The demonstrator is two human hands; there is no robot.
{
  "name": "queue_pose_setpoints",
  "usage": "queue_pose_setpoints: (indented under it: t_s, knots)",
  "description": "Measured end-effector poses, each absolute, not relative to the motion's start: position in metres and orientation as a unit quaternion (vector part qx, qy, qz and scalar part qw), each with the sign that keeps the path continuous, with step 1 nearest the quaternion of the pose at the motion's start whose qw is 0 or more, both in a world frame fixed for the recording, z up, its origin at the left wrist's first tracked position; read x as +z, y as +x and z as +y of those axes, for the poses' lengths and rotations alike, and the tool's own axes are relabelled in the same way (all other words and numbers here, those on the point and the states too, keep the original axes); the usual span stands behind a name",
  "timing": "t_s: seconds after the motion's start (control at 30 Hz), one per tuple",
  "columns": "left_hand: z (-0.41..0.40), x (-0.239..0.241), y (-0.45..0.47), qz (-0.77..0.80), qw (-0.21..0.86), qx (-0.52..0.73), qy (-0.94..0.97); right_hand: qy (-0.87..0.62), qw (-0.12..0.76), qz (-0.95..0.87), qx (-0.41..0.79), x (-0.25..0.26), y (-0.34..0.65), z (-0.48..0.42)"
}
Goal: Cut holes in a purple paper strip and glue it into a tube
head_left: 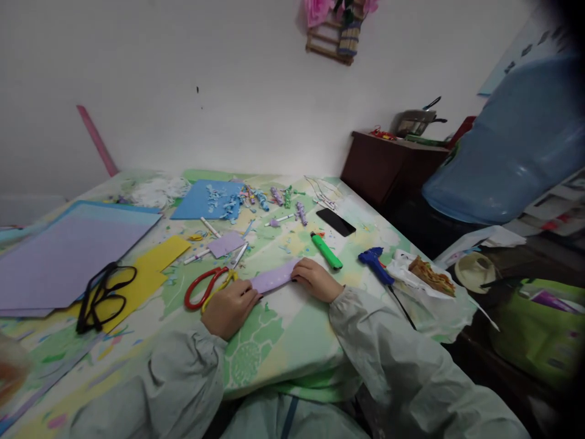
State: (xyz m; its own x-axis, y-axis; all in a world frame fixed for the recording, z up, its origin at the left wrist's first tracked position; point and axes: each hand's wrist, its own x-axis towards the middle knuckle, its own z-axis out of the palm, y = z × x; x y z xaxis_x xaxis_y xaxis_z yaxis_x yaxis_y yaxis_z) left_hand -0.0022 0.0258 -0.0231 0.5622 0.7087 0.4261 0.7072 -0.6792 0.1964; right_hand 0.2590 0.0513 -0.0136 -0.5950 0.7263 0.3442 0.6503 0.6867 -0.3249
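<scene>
A strip of light purple paper [276, 278] lies stretched between my hands near the front of the table. My left hand [231, 305] is closed on its left end, fingers pressed together. On the right end, my right hand [315, 279] pinches the strip between fingers and thumb. Scissors with one red handle loop [200, 291] and a yellow one lie beside my left hand, partly hidden by it. Beyond the strip rests a small purple paper piece [226, 244] among white pens. A green utility knife [326, 251] lies past my right hand.
Black eyeglasses [107, 296] rest on yellow paper [153, 259] beside large purple sheets [77, 250]. At the back are a blue sheet [189, 204] with shreds and several paper-wrapped pieces. A phone [336, 221], a blue glue gun [377, 263] and food [432, 275] lie rightward.
</scene>
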Motion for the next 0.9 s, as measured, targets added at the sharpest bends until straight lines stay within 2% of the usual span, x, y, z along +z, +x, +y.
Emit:
queue_pose_setpoints:
  t_s: [0.3, 0.5, 0.7, 0.9]
  knots:
    - [0.053, 0.003, -0.003, 0.477, 0.169, 0.175, 0.845, -0.440, 0.184, -0.863, 0.166, -0.015, 0.258, 0.078]
    - [0.065, 0.017, 0.009, 0.467, 0.204, 0.145, 0.848, -0.427, 0.141, -0.862, 0.232, -0.001, 0.255, 0.098]
    - [0.071, 0.012, 0.020, 0.431, 0.244, 0.144, 0.856, -0.439, 0.171, -0.850, 0.236, 0.005, 0.256, 0.102]
    - [0.075, 0.009, 0.019, 0.461, 0.287, 0.176, 0.821, -0.430, 0.201, -0.850, 0.228, 0.000, 0.261, 0.099]
